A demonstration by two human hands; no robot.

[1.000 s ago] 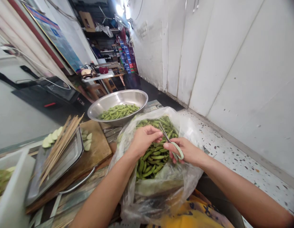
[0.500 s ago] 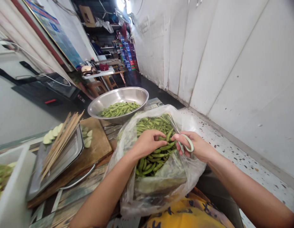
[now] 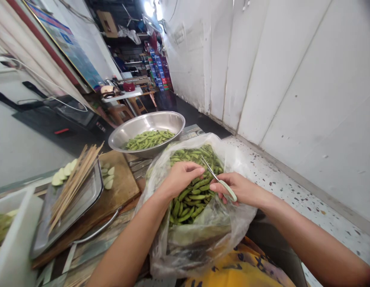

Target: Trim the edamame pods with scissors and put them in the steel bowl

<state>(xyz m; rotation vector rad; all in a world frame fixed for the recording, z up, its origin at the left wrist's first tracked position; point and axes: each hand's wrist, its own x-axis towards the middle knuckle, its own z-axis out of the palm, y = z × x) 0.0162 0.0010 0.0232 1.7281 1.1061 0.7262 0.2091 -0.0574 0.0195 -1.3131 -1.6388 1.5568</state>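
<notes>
A clear plastic bag [image 3: 185,235] full of green bean pods [image 3: 191,199] sits in front of me. My left hand [image 3: 179,179] hovers over the pods with its fingers pinched together, apparently on a pod that I cannot see clearly. My right hand [image 3: 240,189] is closed on the pale green handles of a pair of scissors [image 3: 217,179]. The metal blades point up and left towards the left fingertips. A steel bowl [image 3: 149,121] holding cut pods [image 3: 149,139] stands just behind the bag.
To the left a wooden board [image 3: 119,191] carries a metal tray [image 3: 83,199] with bamboo skewers [image 3: 74,183] and pale vegetable slices [image 3: 61,175]. A white tub [image 3: 14,247] is at the far left. A white wall [image 3: 292,79] runs along the right, above speckled floor [image 3: 292,199].
The right hand with the scissors has swung back down and left, so the blades point at the left fingertips again. The left hand has lifted slightly off the pods.
</notes>
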